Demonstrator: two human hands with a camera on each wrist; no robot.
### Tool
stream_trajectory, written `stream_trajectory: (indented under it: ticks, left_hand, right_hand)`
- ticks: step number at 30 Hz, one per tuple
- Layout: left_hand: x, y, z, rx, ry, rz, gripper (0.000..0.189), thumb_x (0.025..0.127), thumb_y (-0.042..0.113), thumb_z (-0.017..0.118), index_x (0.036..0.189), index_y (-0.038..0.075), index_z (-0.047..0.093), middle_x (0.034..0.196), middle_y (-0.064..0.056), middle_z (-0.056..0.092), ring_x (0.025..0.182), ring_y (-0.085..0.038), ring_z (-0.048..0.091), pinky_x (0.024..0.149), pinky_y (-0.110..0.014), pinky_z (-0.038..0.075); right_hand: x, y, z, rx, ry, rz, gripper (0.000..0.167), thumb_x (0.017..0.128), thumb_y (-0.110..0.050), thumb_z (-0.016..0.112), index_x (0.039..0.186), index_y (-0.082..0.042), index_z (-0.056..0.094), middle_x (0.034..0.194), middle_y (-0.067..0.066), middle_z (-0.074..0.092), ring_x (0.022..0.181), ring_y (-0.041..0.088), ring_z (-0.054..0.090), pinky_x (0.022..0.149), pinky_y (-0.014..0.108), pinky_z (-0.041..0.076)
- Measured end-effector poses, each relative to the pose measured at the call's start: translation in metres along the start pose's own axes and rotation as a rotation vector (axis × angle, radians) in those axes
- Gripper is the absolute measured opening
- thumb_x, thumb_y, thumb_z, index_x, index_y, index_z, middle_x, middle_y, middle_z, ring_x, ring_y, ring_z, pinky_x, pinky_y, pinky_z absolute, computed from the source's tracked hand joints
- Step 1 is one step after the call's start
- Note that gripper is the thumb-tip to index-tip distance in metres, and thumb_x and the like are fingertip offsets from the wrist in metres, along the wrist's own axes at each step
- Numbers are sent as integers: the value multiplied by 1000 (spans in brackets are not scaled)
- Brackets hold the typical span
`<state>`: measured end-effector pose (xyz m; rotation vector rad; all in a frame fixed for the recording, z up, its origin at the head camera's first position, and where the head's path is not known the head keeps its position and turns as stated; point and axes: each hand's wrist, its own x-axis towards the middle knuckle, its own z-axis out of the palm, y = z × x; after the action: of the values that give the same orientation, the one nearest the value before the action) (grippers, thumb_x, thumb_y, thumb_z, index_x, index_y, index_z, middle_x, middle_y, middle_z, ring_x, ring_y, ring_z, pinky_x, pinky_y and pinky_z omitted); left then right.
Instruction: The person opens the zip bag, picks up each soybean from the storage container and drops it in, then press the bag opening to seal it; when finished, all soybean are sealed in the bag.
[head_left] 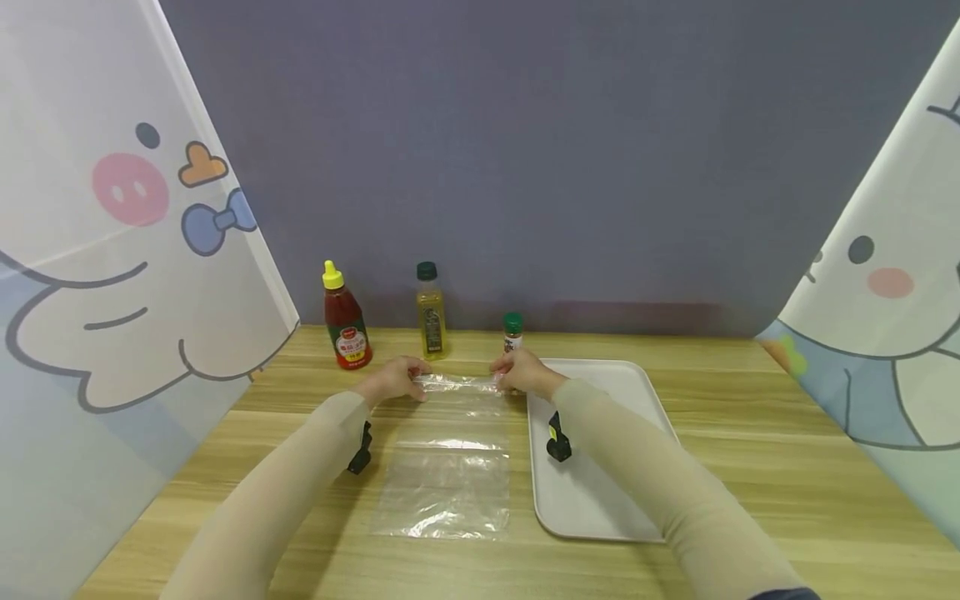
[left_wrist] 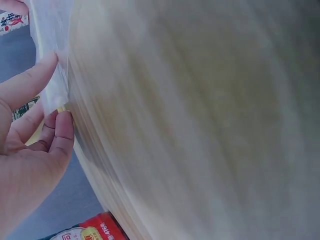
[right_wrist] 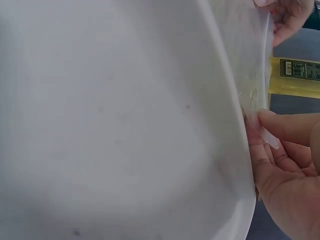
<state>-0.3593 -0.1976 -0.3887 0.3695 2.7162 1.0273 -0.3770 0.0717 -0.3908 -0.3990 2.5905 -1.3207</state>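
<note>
Fingers (left_wrist: 64,131) of the left hand (head_left: 395,379) and right hand (head_left: 527,372) pinch the far edge of a clear plastic bag (head_left: 450,483) on the table (head_left: 750,450), left of a white tray (head_left: 600,496).

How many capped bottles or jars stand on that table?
3: a red, yellow-capped bottle on the left, a dark-capped clear bottle of yellow liquid in the middle, and a small green-capped jar on the right, partly hidden by the right hand.
</note>
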Motion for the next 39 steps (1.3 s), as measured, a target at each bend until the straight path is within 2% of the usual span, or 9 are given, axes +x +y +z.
stream_trajectory:
  ticks: [3, 7, 14, 18, 22, 28, 33, 37, 39]
  left_hand:
    - [-2, 1, 0, -41, 5, -25, 43, 82, 6, 75, 123, -3, 62, 108, -16, 60, 97, -24, 54, 83, -32, 51]
    - [-3, 3, 0, -90, 27, -17, 30, 89, 11, 68, 116, -4, 64, 101, -12, 64, 87, -17, 55, 72, -25, 49]
    - [-4, 10, 3, -126, 108, 43, 18, 91, 12, 67, 103, -2, 70, 99, -13, 70, 85, -15, 60, 75, -27, 53]
    - [-7, 17, 2, -124, 163, 79, 13, 90, 8, 66, 98, -1, 69, 94, -11, 68, 84, -16, 59, 74, -26, 52]
    - [-11, 27, -2, -119, 196, 91, 8, 90, 9, 67, 95, 3, 70, 91, -8, 67, 83, -17, 59, 75, -27, 52]
    - [-17, 42, -11, -68, 259, 132, 6, 89, 11, 69, 92, 6, 71, 89, -7, 70, 80, -15, 61, 72, -26, 52]
    - [-27, 48, -14, -36, 284, 163, 4, 88, 12, 71, 89, 8, 71, 87, -5, 70, 79, -15, 61, 71, -25, 52]
    - [-37, 52, -13, -19, 289, 188, 4, 87, 11, 71, 88, 7, 70, 86, -5, 70, 78, -15, 60, 69, -26, 52]
    - [-41, 52, -11, -15, 293, 203, 4, 86, 9, 72, 87, 6, 70, 85, -5, 70, 76, -14, 60, 67, -26, 52]
  right_hand:
    - [-1, 1, -2, 26, 3, 9, 33, 78, 7, 70, 111, 2, 69, 100, 14, 69, 75, 10, 56, 61, 17, 52]
    - [-3, 2, -5, 47, 2, 13, 30, 80, 6, 69, 110, 0, 71, 105, 15, 69, 74, 10, 58, 63, 18, 54]
    - [-12, -5, -14, 55, -7, -39, 24, 84, 6, 65, 108, 4, 70, 106, 19, 71, 73, 10, 62, 66, 24, 58]
    - [-14, -10, -21, 50, -9, -70, 22, 86, 5, 65, 107, 4, 70, 106, 19, 71, 71, 8, 61, 64, 21, 57]
    - [-18, -20, -32, 27, 15, -110, 20, 86, 2, 67, 105, 4, 71, 102, 17, 72, 77, 9, 62, 65, 18, 55]
    - [-28, -37, -44, 4, 39, -134, 20, 84, 0, 69, 103, 2, 73, 95, 12, 73, 77, 10, 60, 70, 26, 56]
    - [-38, -43, -47, 30, 0, -142, 18, 87, -7, 70, 103, 1, 73, 94, 10, 74, 76, 8, 62, 76, 32, 58]
    - [-48, -46, -47, 30, -50, -139, 18, 89, -14, 69, 102, -1, 73, 95, 10, 74, 81, 15, 65, 84, 43, 57]
    - [-51, -47, -45, 15, -79, -152, 19, 90, -16, 69, 102, -1, 74, 96, 10, 74, 84, 20, 66, 84, 43, 58]
